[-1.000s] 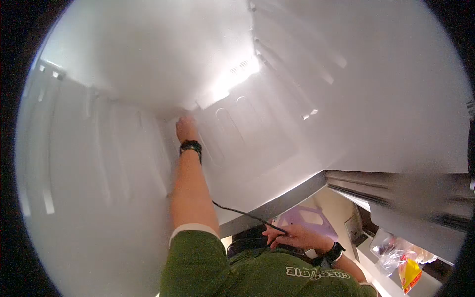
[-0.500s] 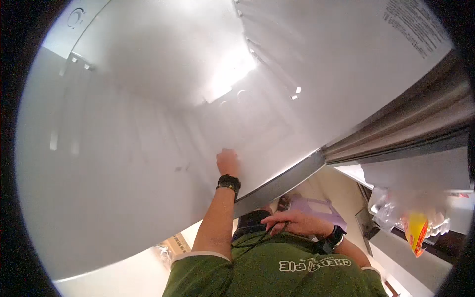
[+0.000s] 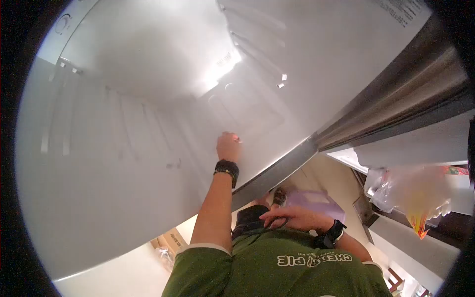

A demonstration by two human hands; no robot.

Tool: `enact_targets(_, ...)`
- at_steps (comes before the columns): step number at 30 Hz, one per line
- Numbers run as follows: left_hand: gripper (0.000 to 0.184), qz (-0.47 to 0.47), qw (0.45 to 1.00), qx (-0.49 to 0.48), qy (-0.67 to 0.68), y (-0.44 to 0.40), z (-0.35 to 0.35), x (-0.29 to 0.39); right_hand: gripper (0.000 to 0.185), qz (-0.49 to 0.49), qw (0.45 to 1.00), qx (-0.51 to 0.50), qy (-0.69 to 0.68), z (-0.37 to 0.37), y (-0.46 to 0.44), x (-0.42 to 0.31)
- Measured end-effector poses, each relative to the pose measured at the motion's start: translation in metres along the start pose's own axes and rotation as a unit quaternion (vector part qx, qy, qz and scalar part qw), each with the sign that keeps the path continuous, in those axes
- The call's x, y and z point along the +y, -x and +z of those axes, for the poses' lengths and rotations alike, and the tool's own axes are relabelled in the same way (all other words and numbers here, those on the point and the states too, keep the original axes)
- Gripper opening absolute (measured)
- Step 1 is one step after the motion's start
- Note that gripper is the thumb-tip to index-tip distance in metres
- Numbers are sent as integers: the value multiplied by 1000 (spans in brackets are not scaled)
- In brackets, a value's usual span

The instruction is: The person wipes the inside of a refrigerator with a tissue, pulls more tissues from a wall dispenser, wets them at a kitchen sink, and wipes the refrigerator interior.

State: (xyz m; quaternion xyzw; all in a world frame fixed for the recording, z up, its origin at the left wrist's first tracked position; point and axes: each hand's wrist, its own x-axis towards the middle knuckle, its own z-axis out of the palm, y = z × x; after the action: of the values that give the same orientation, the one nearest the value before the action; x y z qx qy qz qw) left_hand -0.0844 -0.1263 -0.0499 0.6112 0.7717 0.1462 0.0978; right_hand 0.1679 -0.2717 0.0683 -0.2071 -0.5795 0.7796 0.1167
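Note:
My left hand (image 3: 228,146) reaches into the white interior of a refrigerator, close to its floor panel (image 3: 257,111). Its fingers are curled closed; a small reddish spot shows near the fingertips, and what they hold, if anything, is hidden. A dark beaded band sits on that wrist. Near my waist, in front of the green shirt (image 3: 277,277), my right hand (image 3: 297,220) has its fingers around a thin dark cord (image 3: 278,224). A dark watch (image 3: 336,232) is on the right wrist.
The open door (image 3: 415,136) stands to the right, with plastic bags and a yellow-red packet (image 3: 417,222) on its shelf. A grey front edge (image 3: 277,166) borders the compartment. A purple plastic item (image 3: 316,202) and a cardboard box (image 3: 173,240) are on the floor.
The view has shifted slightly, so the interior appears further left and higher. My left hand has moved a little to the right and deeper along the panel. My right hand stays at my waist.

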Motion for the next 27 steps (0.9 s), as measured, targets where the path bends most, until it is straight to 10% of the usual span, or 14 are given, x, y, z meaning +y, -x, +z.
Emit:
enact_targets(8,10,134,988,-65,28,74,4,0,40,6,992,-117,-38,6,-6,-13)
enact_targets(11,13,-19,946,-223,235,76,-43,25,46,4,992,-116,-45,0,-5,2)
enact_targets(14,21,-146,773,-179,591,92,-67,37,46,25,971,5,-237,-22,1,26)
enact_targets(18,22,-135,717,-201,653,114,-96,65,44,-42,946,309,-89,-23,-18,9)
enact_targets(24,27,142,929,-50,338,144,-88,60,39,-71,915,310,-249,6,-53,-7)
enact_targets(27,30,221,946,9,238,161,-98,42,37,-73,900,320,-287,20,-71,13)
